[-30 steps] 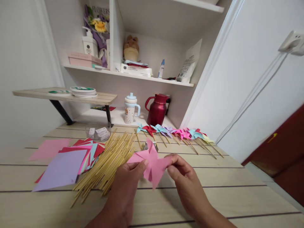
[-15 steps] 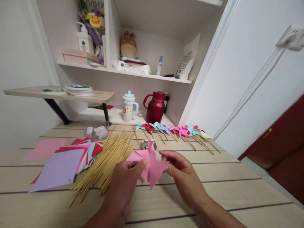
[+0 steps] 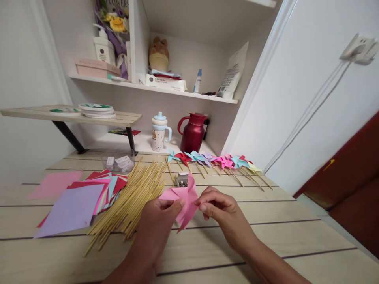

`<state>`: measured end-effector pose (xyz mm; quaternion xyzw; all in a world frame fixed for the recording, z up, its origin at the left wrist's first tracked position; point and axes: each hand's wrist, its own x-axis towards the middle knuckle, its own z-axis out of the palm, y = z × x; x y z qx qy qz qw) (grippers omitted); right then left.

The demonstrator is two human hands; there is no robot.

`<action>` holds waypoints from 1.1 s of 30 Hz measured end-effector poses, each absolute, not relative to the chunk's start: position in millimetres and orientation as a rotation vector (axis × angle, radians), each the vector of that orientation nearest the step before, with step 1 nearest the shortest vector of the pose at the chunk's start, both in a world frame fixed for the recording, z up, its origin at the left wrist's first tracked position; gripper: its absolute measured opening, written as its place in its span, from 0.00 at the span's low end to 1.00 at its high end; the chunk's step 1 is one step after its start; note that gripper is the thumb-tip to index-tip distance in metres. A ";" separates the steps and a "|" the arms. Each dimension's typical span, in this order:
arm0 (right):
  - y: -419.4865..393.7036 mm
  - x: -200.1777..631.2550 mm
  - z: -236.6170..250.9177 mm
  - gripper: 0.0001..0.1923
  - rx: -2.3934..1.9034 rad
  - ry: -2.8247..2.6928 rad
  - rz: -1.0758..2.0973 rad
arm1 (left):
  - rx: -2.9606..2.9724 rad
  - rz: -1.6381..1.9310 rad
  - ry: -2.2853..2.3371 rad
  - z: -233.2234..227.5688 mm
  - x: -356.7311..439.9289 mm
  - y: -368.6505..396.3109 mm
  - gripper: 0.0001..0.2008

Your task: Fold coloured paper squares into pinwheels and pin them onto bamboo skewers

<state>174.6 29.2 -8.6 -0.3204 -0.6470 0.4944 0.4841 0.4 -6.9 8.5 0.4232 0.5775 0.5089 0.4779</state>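
A pink paper pinwheel point(image 3: 187, 200) with folded blades is held up over the table, between both hands. My left hand point(image 3: 158, 223) grips its left side, with the thumb pressed on the front of the paper. At the right edge, my right hand point(image 3: 226, 217) has thumb and forefinger pinched on the paper. The other right fingers are curled. Just behind the pinwheel stands a small open box point(image 3: 182, 178) with shiny metal pieces in it, partly covered by a blade. A pile of thin wooden sticks point(image 3: 133, 201) lies beside my left hand.
Coloured paper squares point(image 3: 71, 209) lie at the left, near a clear container point(image 3: 118, 162) of small white boxes. Several finished pinwheels on sticks point(image 3: 223, 161) are lined up at the back right. Behind stand a cup point(image 3: 159, 136) and a red jug point(image 3: 193, 134). A small raised shelf point(image 3: 127, 117) overhangs the left.
My right fingers have moved slightly left against the pinwheel, and its right blade no longer sticks out to the side. My left hand keeps its grip. The view has shifted a little.
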 end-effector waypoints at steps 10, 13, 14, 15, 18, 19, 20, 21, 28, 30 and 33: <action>32.0 174.8 -3.6 0.07 -0.894 -1.633 1.143 | 1.070 1.181 1.413 6.0 -0.3 -7.0 0.14; 32.2 174.6 -3.7 0.07 -0.942 -1.670 1.079 | 1.092 1.166 1.399 5.5 -0.9 -6.0 0.14; 32.2 174.7 -3.7 0.07 -0.957 -1.681 1.058 | 1.095 1.161 1.399 5.6 -0.9 -5.9 0.13; 32.0 174.9 -3.8 0.08 -0.969 -1.688 1.039 | 1.097 1.162 1.400 5.8 -0.7 -5.9 0.13; 31.1 175.0 -3.6 0.08 -0.989 -1.704 0.991 | 1.102 1.184 1.386 6.1 0.4 -6.6 0.12; 30.7 174.8 -3.5 0.08 -0.996 -1.709 0.978 | 1.100 1.194 1.374 6.0 0.8 -6.9 0.12; 30.3 174.5 -3.2 0.08 -1.004 -1.713 0.966 | 1.097 1.203 1.362 5.9 1.1 -7.2 0.11; 29.9 174.0 -2.9 0.08 -1.012 -1.715 0.957 | 1.090 1.209 1.357 5.8 1.4 -7.4 0.11; 27.8 171.8 1.4 0.08 -1.039 -1.735 0.922 | 1.087 1.206 1.362 7.0 0.9 -7.3 0.11; 27.0 172.2 2.5 0.08 -1.042 -1.739 0.919 | 1.069 1.210 1.354 7.6 1.2 -6.9 0.12; 26.2 172.7 3.4 0.09 -1.053 -1.742 0.919 | 1.052 1.224 1.357 8.4 2.5 -6.9 0.11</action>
